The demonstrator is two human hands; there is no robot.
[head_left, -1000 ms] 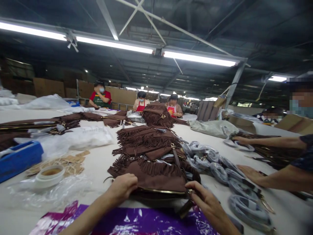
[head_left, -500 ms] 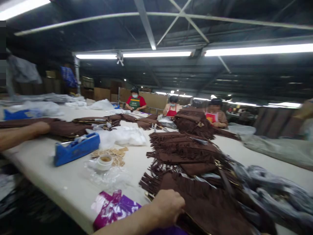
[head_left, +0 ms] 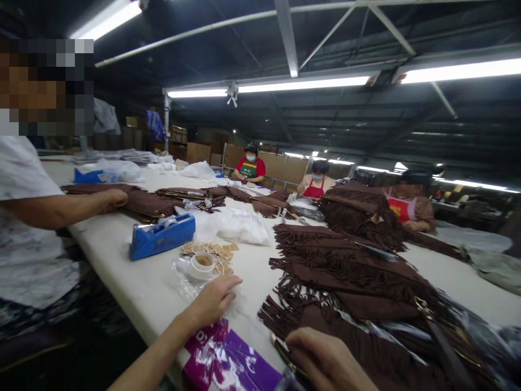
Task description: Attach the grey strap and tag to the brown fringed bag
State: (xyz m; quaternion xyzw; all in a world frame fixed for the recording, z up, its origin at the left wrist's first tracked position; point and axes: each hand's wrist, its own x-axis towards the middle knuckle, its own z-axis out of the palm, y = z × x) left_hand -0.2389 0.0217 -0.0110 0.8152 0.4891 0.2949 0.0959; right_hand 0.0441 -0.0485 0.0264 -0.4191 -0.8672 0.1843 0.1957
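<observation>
Fringed bag (head_left: 391,350) likely soft, grab zip edge (head_left: 279,346); right hand (head_left: 321,355) there, finger grip unclear, left hand (head_left: 214,301) beside bag, fingers loosely spread

Fringed bag (head_left: 386,353): plain dark brown, fringe matching; clasp (head_left: 423,308) gold-toned. Glossy packet (head_left: 248,358): purple, with a magenta section bearing pale lettering. Tape dispenser (head_left: 163,236): solid blue. Tape roll (head_left: 201,274): white outside, tan within. Tags (head_left: 226,251): kraft brown, off-white strings. Plastic bag (head_left: 246,225): translucent white, dark print. Tabletop (head_left: 122,282): off-white. Co-worker's shirt at left (head_left: 24,168): white, faint blotchy pattern. Far apron (head_left: 249,171): green, yellow band, red top beneath. Middle apron (head_left: 313,190): red. Hanging cloth (head_left: 155,126): blue, paler pattern.
</observation>
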